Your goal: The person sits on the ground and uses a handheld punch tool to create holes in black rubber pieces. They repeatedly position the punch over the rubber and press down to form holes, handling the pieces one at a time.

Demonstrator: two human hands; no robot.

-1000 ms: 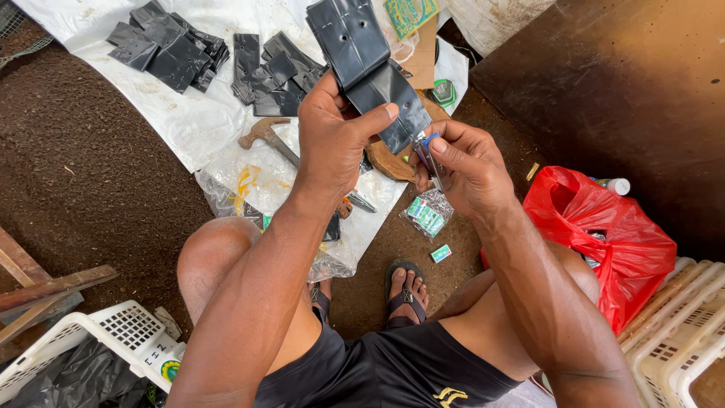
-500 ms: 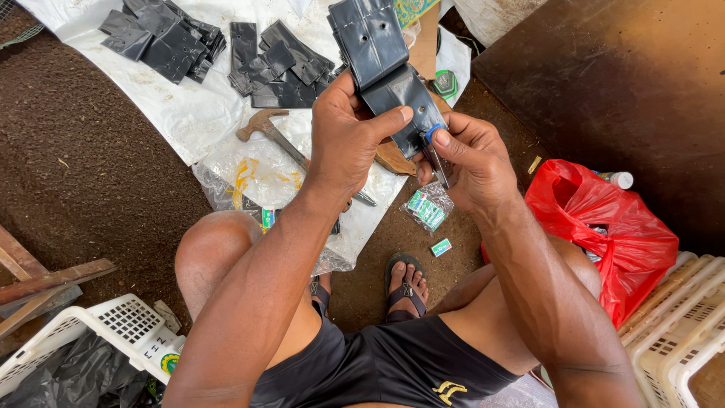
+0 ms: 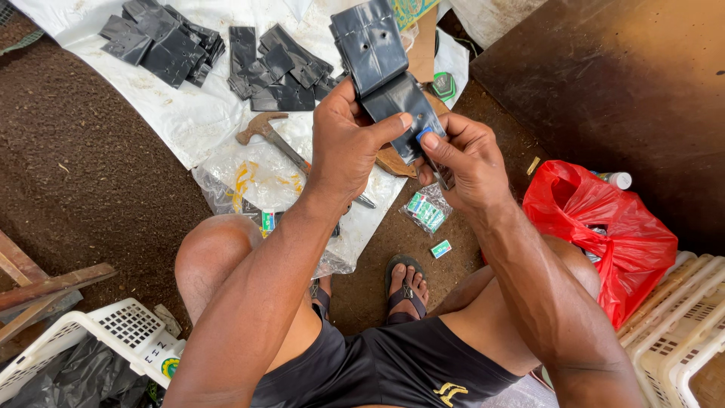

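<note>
The person sits low over the dirt floor [image 3: 91,189], knees apart. The left hand [image 3: 347,147] grips a stack of black plastic bags [image 3: 381,72], thumb pressed across its lower part, holding it up above the white sheet [image 3: 189,113]. The right hand [image 3: 464,162] pinches a small blue-edged blade [image 3: 424,136] against the lower edge of that stack, fingers closed around it. Below the hands a hammer [image 3: 279,140] lies on the sheet beside a clear plastic wrapper [image 3: 249,181]. More black bags [image 3: 162,41] lie in piles at the sheet's far end. A small packet of green boxes [image 3: 424,211] rests on the ground near a sandalled foot [image 3: 406,287]. A red plastic bag [image 3: 604,234] sits to the right, next to white crates [image 3: 680,332].
</note>
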